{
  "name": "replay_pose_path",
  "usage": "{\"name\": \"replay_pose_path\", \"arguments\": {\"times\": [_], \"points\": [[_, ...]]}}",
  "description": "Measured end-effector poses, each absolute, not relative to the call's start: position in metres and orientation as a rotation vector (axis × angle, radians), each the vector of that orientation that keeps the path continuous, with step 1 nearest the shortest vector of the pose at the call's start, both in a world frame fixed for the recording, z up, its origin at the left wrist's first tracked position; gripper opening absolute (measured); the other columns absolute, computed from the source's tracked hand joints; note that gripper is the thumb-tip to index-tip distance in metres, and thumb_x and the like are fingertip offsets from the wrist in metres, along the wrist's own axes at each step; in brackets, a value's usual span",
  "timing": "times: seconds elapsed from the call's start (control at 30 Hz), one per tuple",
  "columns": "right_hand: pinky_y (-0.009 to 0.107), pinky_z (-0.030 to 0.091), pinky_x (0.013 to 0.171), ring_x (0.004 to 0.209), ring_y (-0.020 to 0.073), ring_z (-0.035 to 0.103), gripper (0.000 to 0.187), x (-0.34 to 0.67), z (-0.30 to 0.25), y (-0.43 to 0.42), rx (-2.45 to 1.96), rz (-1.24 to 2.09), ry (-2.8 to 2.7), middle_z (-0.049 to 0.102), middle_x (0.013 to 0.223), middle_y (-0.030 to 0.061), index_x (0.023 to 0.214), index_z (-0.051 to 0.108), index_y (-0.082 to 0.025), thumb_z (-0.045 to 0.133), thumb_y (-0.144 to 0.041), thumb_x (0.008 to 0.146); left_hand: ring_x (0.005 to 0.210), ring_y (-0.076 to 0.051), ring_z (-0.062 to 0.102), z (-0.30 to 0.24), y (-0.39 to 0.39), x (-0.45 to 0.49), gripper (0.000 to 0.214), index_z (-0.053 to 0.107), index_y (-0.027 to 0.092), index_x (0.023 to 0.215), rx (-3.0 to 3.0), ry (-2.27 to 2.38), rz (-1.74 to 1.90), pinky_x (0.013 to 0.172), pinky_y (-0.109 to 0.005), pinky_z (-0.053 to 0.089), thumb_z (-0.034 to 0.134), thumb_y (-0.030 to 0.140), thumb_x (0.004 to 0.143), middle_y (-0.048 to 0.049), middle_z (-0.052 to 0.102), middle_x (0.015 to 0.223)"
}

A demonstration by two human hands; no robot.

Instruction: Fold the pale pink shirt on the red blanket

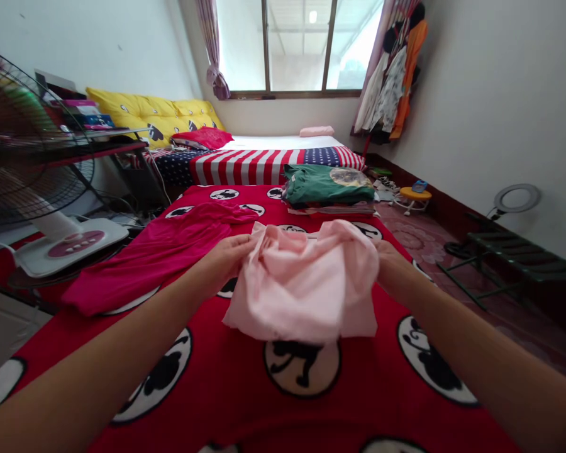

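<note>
A light pink garment (306, 286), perhaps a shirt, is bunched between my two hands over a red blanket (358, 402) with white ovals and black figures. My left hand (234, 253) grips its left upper edge. At the right upper edge my right hand (385, 261) is closed on the cloth, its fingers mostly hidden behind the fabric. Part of the garment is blurred, and its lower edge hangs close to the blanket. To the left lies a spread magenta garment (170, 248). Beyond my hands sits a stack of folded clothes (327, 189) with a green shirt on top.
At the left stands a fan (51, 233) beside a cluttered desk (108, 135). A bed with a striped cover (249, 165) is under the window. On the right are a dark green folding bench (523, 255), a ring light (517, 199) and a yellow stool (414, 195).
</note>
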State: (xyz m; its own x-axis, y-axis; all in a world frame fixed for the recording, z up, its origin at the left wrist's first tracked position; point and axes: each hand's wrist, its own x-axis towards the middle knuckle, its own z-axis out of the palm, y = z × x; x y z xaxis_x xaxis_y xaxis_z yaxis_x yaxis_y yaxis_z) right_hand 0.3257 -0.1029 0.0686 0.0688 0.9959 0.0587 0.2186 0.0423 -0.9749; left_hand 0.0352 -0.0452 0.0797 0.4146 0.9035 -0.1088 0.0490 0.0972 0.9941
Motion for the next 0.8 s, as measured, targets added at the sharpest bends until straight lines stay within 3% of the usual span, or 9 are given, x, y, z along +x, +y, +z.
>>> {"name": "replay_pose_path", "arguments": {"times": [0.13, 0.27, 0.33, 0.43, 0.63, 0.8], "points": [[0.029, 0.051, 0.052, 0.072, 0.0228, 0.067, 0.048, 0.338, 0.033, -0.058, -1.527, 1.103, -1.030, 0.070, 0.087, 0.0111, 0.114, 0.059, -0.015, 0.059, -0.051, 0.081, 0.089, -0.028, 0.069, 0.050, -0.008, 0.049, 0.058, 0.064, 0.013, 0.109, 1.093, 1.067, 0.815, 0.071, -0.034, 0.055, 0.058, 0.062, 0.079, -0.0132, 0.072, 0.095], [0.030, 0.054, 0.063, 0.079, 0.0213, 0.068, 0.064, 0.352, 0.002, -0.095, -1.467, 0.992, -1.170, 0.069, 0.091, 0.0063, 0.131, 0.045, -0.020, 0.068, -0.044, 0.076, 0.097, -0.026, 0.067, 0.026, -0.031, 0.028, 0.073, 0.042, 0.021, 0.138, 1.167, 1.159, 0.838, 0.078, -0.034, 0.054, 0.068, 0.051, 0.077, -0.0125, 0.066, 0.117], [0.030, 0.055, 0.067, 0.082, 0.0202, 0.067, 0.065, 0.351, -0.002, -0.115, -1.427, 1.014, -1.287, 0.068, 0.097, 0.0065, 0.131, 0.046, -0.020, 0.070, -0.043, 0.074, 0.102, -0.027, 0.066, 0.019, -0.046, 0.021, 0.081, 0.037, 0.024, 0.142, 1.276, 1.172, 0.815, 0.082, -0.036, 0.053, 0.073, 0.046, 0.073, -0.0126, 0.062, 0.124], [0.030, 0.056, 0.068, 0.088, 0.0222, 0.067, 0.069, 0.342, 0.000, -0.124, -1.507, 1.044, -1.404, 0.065, 0.110, 0.0100, 0.132, 0.048, -0.019, 0.072, -0.038, 0.070, 0.119, -0.029, 0.056, 0.019, -0.055, 0.021, 0.075, 0.047, 0.021, 0.136, 1.489, 1.198, 0.820, 0.093, -0.037, 0.049, 0.076, 0.041, 0.069, -0.0120, 0.051, 0.138], [0.031, 0.056, 0.074, 0.099, 0.0261, 0.065, 0.070, 0.341, 0.012, -0.143, -1.523, 1.085, -1.512, 0.064, 0.118, 0.0139, 0.131, 0.051, -0.013, 0.071, -0.041, 0.070, 0.111, -0.028, 0.059, 0.034, -0.078, 0.010, 0.072, 0.047, 0.022, 0.135, 1.634, 1.261, 0.702, 0.090, -0.037, 0.050, 0.072, 0.036, 0.070, -0.0096, 0.056, 0.131], [0.027, 0.055, 0.066, 0.083, 0.0218, 0.068, 0.053, 0.360, 0.025, -0.177, -1.525, 1.109, -1.910, 0.071, 0.104, 0.0058, 0.124, 0.063, -0.022, 0.068, -0.046, 0.076, 0.099, -0.026, 0.064, 0.033, -0.103, -0.016, 0.078, 0.039, 0.017, 0.140, 1.658, 1.191, 0.470, 0.081, -0.034, 0.052, 0.071, 0.038, 0.072, -0.0125, 0.064, 0.116]]}}
